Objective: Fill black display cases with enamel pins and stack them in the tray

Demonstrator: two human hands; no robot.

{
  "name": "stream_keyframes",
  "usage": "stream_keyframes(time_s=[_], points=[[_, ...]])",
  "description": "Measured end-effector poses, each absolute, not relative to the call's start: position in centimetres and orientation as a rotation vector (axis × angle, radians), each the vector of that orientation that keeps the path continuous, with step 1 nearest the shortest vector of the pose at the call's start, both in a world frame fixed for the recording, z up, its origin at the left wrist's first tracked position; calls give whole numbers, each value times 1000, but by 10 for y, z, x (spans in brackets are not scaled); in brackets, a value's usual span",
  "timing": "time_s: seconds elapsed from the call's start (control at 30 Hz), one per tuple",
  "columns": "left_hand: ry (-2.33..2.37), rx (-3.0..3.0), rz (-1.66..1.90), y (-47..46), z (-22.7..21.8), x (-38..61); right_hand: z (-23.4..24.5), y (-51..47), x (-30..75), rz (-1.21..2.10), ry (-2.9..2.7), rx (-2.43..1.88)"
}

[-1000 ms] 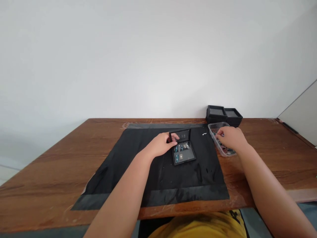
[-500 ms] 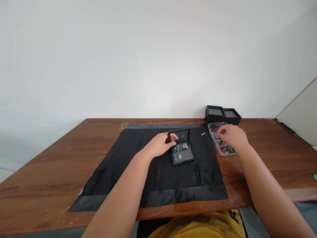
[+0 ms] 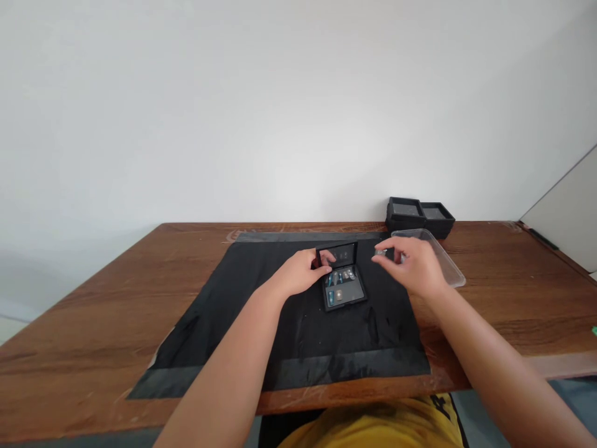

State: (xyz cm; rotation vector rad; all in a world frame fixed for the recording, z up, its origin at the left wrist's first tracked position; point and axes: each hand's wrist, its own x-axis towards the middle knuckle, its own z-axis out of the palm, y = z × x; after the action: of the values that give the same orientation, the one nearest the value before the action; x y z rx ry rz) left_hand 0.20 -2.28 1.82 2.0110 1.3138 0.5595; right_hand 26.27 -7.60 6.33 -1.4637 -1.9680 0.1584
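Observation:
A small black hinged case (image 3: 346, 293) lies open on the black mat (image 3: 289, 336), with several small blue and pale pieces in its tray. My left hand (image 3: 301, 271) grips the case's left edge by the raised lid (image 3: 342, 254), fingers closed on it. My right hand (image 3: 413, 264) hovers just right of the case, thumb and forefinger pinched on a tiny pale piece (image 3: 381, 252). Behind that hand stands a clear plastic container (image 3: 448, 261), mostly hidden by it.
Two black square trays (image 3: 420, 214) sit at the back right of the wooden table (image 3: 93, 311), against the white wall. A grey strip of the mat runs along the near edge. My yellow shirt (image 3: 373, 429) shows below the table edge.
My right hand has left the clear container and moved left toward the open case, pinching a small piece. My left hand has stayed on the case.

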Motion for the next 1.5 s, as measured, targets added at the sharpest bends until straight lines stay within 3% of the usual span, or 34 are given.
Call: stream_keyframes(time_s=[0.43, 1.07, 1.5], points=[[1315, 2045, 552, -20, 15, 2, 33, -83, 225, 515, -2186, -1308], [1334, 2059, 537, -20, 15, 2, 24, -80, 229, 380, -2191, -1213], [1303, 2049, 565, -20, 13, 1, 31, -81, 227, 97, -2026, -656]])
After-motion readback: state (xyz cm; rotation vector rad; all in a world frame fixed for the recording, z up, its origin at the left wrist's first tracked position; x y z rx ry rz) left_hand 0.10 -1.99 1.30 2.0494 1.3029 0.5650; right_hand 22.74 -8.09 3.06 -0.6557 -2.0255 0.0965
